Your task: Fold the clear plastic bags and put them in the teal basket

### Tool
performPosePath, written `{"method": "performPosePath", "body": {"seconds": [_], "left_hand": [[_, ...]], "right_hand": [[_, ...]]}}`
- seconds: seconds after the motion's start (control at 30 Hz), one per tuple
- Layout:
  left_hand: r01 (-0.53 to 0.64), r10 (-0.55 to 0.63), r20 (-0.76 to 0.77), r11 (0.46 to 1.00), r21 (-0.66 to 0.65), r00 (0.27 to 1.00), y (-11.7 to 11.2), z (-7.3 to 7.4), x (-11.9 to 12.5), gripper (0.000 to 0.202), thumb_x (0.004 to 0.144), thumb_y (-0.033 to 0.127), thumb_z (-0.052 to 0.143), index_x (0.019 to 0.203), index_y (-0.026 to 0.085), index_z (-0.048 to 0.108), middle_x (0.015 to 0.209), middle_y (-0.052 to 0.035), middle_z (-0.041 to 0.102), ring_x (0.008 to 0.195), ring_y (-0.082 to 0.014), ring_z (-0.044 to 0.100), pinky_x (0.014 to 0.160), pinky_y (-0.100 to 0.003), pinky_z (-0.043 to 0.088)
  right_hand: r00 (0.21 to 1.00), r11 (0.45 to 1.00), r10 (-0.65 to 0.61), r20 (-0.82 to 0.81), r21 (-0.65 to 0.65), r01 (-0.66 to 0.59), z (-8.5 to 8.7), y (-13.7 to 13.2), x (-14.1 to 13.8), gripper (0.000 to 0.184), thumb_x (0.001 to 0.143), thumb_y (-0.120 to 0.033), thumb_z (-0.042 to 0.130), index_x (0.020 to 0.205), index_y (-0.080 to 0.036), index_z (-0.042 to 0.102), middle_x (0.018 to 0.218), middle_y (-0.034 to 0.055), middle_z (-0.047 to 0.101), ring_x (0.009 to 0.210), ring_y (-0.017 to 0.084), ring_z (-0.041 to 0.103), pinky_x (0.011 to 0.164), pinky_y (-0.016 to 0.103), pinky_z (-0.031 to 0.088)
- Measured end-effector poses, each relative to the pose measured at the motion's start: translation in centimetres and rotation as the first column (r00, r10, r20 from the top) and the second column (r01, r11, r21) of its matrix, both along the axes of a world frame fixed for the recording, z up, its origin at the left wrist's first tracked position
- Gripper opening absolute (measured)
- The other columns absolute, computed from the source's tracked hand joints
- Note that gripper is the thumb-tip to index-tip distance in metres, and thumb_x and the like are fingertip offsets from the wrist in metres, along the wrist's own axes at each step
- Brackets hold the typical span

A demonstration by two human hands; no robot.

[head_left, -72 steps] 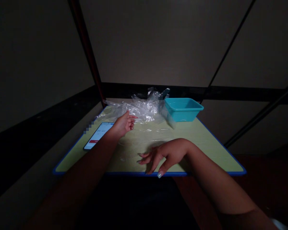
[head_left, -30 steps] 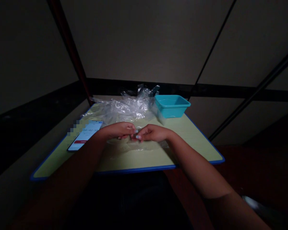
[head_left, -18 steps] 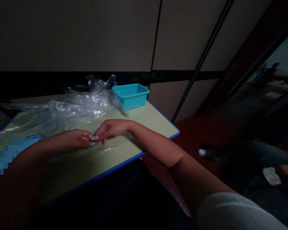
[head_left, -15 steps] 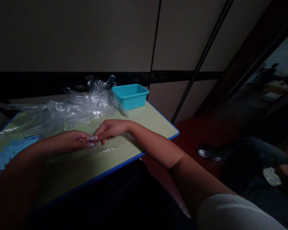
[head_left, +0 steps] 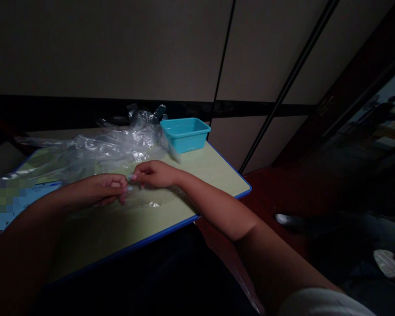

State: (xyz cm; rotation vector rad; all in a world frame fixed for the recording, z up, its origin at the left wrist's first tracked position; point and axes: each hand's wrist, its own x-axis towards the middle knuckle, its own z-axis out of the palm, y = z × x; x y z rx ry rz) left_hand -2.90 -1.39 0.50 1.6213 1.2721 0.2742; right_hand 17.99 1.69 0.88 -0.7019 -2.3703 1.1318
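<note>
Both my left hand (head_left: 108,186) and my right hand (head_left: 158,174) sit near each other above the tabletop (head_left: 213,169), fingers pinched thumb to fingertip on clear plastic film (head_left: 154,204), which spreads beneath them and toward me; its edge is too faint for me to trace. Crumpled plastic (head_left: 118,144) lies beyond my fingers, beside the turquoise basin (head_left: 187,139).
</note>
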Motion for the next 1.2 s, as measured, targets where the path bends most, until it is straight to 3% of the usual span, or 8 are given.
{"method": "performPosePath", "body": {"seconds": [0.1, 0.2, 0.53, 0.73, 0.9, 1.03, 1.1, 1.2], "left_hand": [[0.040, -0.035, 0.104, 0.998, -0.048, 0.994, -0.2, 0.4, 0.4, 0.027, 0.077, 0.040, 0.053, 0.095, 0.022, 0.045, 0.068, 0.0040, 0.065, 0.037, -0.0039, 0.035, 0.040, -0.016, 0.021], [0.010, -0.007, 0.125, 0.999, -0.030, 0.992, -0.3, 0.7, 0.8, 0.031, 0.076, 0.037, 0.054, 0.101, 0.021, 0.046, 0.068, 0.0028, 0.064, 0.037, -0.0043, 0.037, 0.040, -0.017, 0.022], [-0.121, 0.093, 0.213, 0.986, 0.119, 0.973, -0.8, 0.9, 1.2, 0.020, 0.073, 0.031, 0.060, 0.086, 0.015, 0.056, 0.048, 0.0061, 0.045, 0.038, -0.0054, 0.038, 0.038, -0.016, 0.025], [-0.328, 0.247, 0.325, 0.918, 0.224, 0.913, -0.4, 0.7, 0.9, 0.015, 0.078, 0.029, 0.055, 0.080, 0.015, 0.053, 0.056, 0.0043, 0.047, 0.041, -0.0048, 0.040, 0.040, -0.017, 0.029], [-0.067, 0.035, 0.109, 0.951, 0.303, 0.993, -0.7, 0.9, 1.2, 0.024, 0.074, 0.033, 0.060, 0.090, 0.015, 0.060, 0.064, 0.0024, 0.052, 0.052, -0.0083, 0.046, 0.049, -0.019, 0.034], [0.244, -0.214, -0.117, 0.853, 0.462, 0.970, -1.0, 0.9, 1.8, 0.024, 0.067, 0.036, 0.068, 0.084, 0.019, 0.067, 0.087, -0.0013, 0.059, 0.084, -0.0154, 0.053, 0.075, -0.024, 0.038], [0.311, -0.261, -0.170, 0.811, 0.495, 0.950, -1.0, 0.9, 1.9, 0.021, 0.064, 0.035, 0.070, 0.079, 0.020, 0.068, 0.087, -0.0007, 0.059, 0.092, -0.0174, 0.051, 0.082, -0.025, 0.035], [0.306, -0.262, -0.160, 0.845, 0.438, 0.952, -1.0, 0.8, 1.9, 0.018, 0.065, 0.034, 0.069, 0.071, 0.018, 0.064, 0.077, 0.0014, 0.060, 0.082, -0.0155, 0.053, 0.075, -0.023, 0.036]], "right_hand": [[0.985, 0.952, -0.099, 0.138, 0.300, 0.054, 0.2, -0.1, 0.2, 0.025, 0.087, -0.033, 0.049, 0.074, -0.013, 0.056, 0.063, -0.0010, 0.053, 0.059, 0.009, 0.041, 0.055, 0.022, 0.027], [0.962, 0.908, -0.139, 0.236, 0.419, 0.028, 0.4, -0.2, 0.5, 0.027, 0.087, -0.035, 0.046, 0.076, -0.013, 0.059, 0.064, 0.0001, 0.053, 0.058, 0.010, 0.038, 0.054, 0.024, 0.023], [0.956, 0.909, -0.198, 0.217, 0.405, 0.097, 0.1, 0.1, 0.8, 0.030, 0.085, -0.036, 0.049, 0.072, -0.012, 0.060, 0.057, -0.0015, 0.051, 0.053, 0.008, 0.034, 0.052, 0.024, 0.020], [0.950, 0.912, -0.207, 0.234, 0.398, 0.101, 0.0, 0.4, 1.1, 0.031, 0.086, -0.038, 0.048, 0.073, -0.012, 0.060, 0.054, -0.0022, 0.049, 0.051, 0.008, 0.035, 0.051, 0.023, 0.020], [0.935, 0.905, -0.230, 0.268, 0.411, 0.105, 0.0, 0.6, 1.1, 0.030, 0.085, -0.037, 0.049, 0.074, -0.012, 0.061, 0.057, -0.0007, 0.052, 0.052, 0.008, 0.038, 0.050, 0.023, 0.021], [0.934, 0.909, -0.222, 0.279, 0.407, 0.094, 0.1, 0.5, 1.0, 0.030, 0.086, -0.036, 0.049, 0.073, -0.012, 0.060, 0.055, -0.0010, 0.052, 0.050, 0.008, 0.037, 0.050, 0.023, 0.022], [0.939, 0.917, -0.210, 0.271, 0.389, 0.093, 0.1, 0.4, 0.9, 0.029, 0.085, -0.035, 0.049, 0.071, -0.012, 0.059, 0.054, -0.0013, 0.052, 0.050, 0.008, 0.036, 0.050, 0.023, 0.023], [0.960, 0.968, -0.140, 0.242, 0.238, 0.081, 0.0, 0.4, 0.9, 0.030, 0.086, -0.035, 0.047, 0.070, -0.012, 0.057, 0.053, -0.0015, 0.053, 0.048, 0.007, 0.040, 0.049, 0.021, 0.027]]}}
